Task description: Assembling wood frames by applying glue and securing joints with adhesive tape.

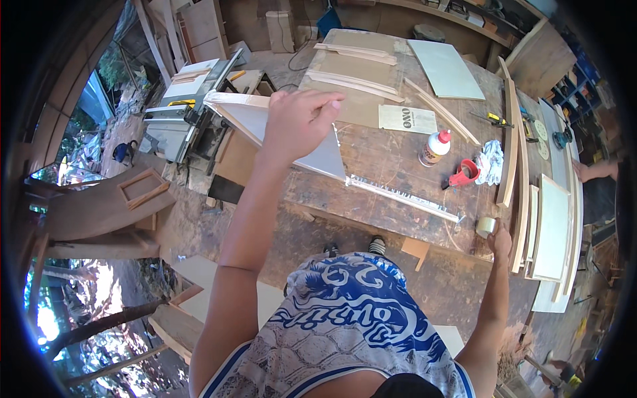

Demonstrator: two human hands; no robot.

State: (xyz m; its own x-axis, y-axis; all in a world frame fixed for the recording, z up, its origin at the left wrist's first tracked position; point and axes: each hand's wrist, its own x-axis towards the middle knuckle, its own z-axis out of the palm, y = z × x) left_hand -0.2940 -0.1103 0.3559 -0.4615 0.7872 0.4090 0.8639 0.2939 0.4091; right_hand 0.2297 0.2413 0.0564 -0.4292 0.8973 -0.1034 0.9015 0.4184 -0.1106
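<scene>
"What lay farthest left of the glue bottle [434,149]?"

"A table saw [176,118], well apart from it. Then came the white panel [322,159], left of the bottle, its long axis slanting down to the right, toward the bottle's near side."

"Which hand was nearer that?"

"The left hand [302,123], also left of the bottle. It hung over the panel, hiding part of it."

"And its grip?"

"Fingers curled, thumb close to the forefinger. I couldn't tell whether they pinched anything or touched the panel."

"What came next, going right?"

"A narrow pale strip [401,198], on the bottle's near side, running from beside the panel's near corner toward the tape roll [485,227]."

"So the roll was where?"

"Right of the bottle and nearer the person. The right hand [501,242] was just beyond it, its grip closed on the roll's right side, so the panel lay off to that hand's left, across the strip."

"Anything in the way?"

"Not between strip and roll. Just right of the bottle, on the table [391,152], sat a red holder [464,172] and a crumpled cloth [490,162]; farther right, long wooden boards [511,139] hemmed in the right hand."
</scene>
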